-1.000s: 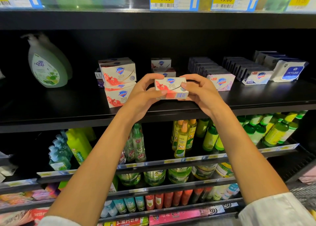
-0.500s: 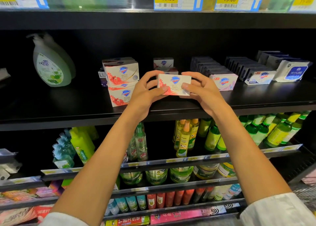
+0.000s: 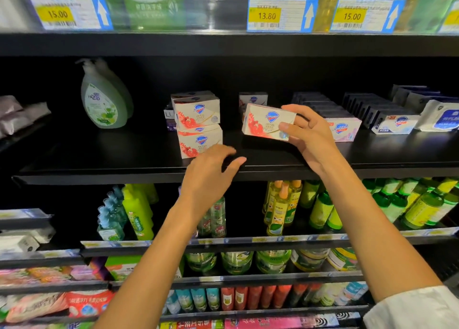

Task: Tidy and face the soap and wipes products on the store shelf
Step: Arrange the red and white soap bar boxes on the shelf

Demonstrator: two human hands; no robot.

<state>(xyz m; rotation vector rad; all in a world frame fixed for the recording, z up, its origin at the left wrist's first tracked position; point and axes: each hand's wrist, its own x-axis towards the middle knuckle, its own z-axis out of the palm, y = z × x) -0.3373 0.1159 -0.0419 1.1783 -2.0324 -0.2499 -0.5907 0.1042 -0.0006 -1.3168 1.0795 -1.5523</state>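
Left end of the shelf (image 3: 99,154): green pump bottle (image 3: 104,102) stands well back, untouched. Next along, near the middle, the stack of two soap boxes (image 3: 198,124), logos facing out, top one sitting slightly askew on the lower.

Change: left hand (image 3: 211,172) has let go of the soap box (image 3: 268,121). Half a second ago both hands held it; now the left hand is off it, fingers loose and spread, holding nothing, hovering at the front edge just below and right of the stack. Can't tell if it touches the shelf lip.

Right hand (image 3: 305,134) alone pinches the box by its right end, thumb on the front face, fingers behind. The box is off the shelf, printed face out, slightly tilted, in the gap between the stack and the pink-box row (image 3: 342,128).

Read: the box is now faced correctly. Likely next is setting it down by the stack, left hand free to square the stack. One-hand end grip could let it rotate.

Right end: wipes pack (image 3: 439,117) not yet touched.
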